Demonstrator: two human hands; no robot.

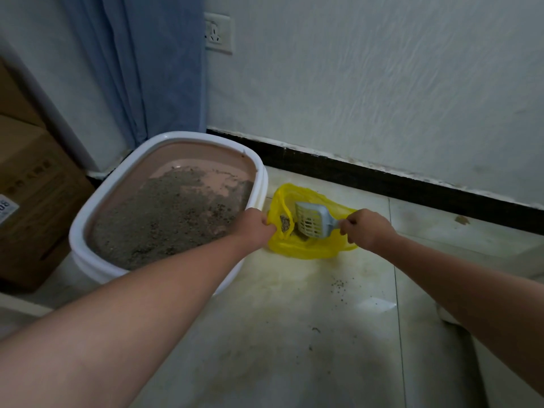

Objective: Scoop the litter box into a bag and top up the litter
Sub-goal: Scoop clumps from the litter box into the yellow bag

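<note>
- Tipping a load out, the right hand (363, 228) is closed around the handle of the grey slotted scoop (312, 220), whose head sits down inside the yellow bag (306, 248) so waste drops in, not onto the floor (294, 319).
- The left hand (256, 223) pinches the bag's near edge, apparently to keep its mouth open; a clump (285, 222) lies against the plastic there.
- The bag sits just beside the litter box (97, 207), keeping each carry short.
- Litter (164, 219) lies thin, bare base showing at the far end; topping up looks undone.
- A few grains (338, 285) dot the tiles nearby.
</note>
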